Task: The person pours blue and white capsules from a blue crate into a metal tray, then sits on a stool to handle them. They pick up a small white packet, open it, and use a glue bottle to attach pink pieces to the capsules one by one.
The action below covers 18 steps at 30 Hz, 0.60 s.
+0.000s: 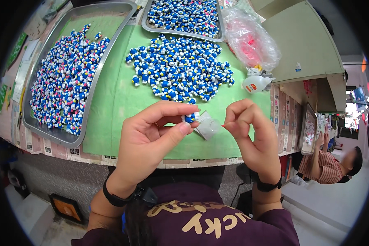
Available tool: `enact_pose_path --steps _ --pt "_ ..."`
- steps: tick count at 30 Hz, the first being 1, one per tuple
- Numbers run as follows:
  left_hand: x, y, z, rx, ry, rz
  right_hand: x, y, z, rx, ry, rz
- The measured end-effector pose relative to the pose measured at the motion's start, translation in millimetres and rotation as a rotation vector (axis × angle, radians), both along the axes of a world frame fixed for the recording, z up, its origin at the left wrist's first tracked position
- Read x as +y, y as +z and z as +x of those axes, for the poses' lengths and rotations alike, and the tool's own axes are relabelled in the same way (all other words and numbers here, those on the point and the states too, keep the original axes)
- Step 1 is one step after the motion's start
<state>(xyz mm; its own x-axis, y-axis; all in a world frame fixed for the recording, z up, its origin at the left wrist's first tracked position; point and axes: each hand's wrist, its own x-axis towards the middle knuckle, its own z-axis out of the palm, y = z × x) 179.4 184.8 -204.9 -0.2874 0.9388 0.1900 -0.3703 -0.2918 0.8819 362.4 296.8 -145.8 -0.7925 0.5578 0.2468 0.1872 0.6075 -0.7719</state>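
Note:
My left hand (pixel 151 137) pinches a small blue and white figurine (pixel 190 118) between thumb and fingers above the table's near edge. My right hand (pixel 250 135) is beside it, fingertips closed on a tiny red piece (pixel 223 125). A small clear plastic piece (pixel 208 126) lies on the green mat (pixel 115 102) just behind both hands. A loose heap of the same blue and white figurines (pixel 180 67) covers the mat further back.
A metal tray (pixel 37 127) at the left holds several figurines, some with pink parts. A second tray (pixel 184 35) of figurines stands at the back. A clear bag with pink contents (pixel 250 41) and a small white bottle (pixel 255 84) lie at the right. Another person (pixel 336 164) sits far right.

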Motion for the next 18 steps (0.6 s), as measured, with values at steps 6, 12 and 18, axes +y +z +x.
enact_pose_path --steps 6,12,18 --pt "5 14 21 0.0 0.1 0.063 -20 6 -19 0.267 0.014 -0.017" --pt "7 17 28 0.114 0.213 0.154 -24 -2 -25 0.453 -0.047 0.019" --pt "6 16 34 0.325 0.369 0.255 -29 -3 -26 0.391 -0.069 0.151"
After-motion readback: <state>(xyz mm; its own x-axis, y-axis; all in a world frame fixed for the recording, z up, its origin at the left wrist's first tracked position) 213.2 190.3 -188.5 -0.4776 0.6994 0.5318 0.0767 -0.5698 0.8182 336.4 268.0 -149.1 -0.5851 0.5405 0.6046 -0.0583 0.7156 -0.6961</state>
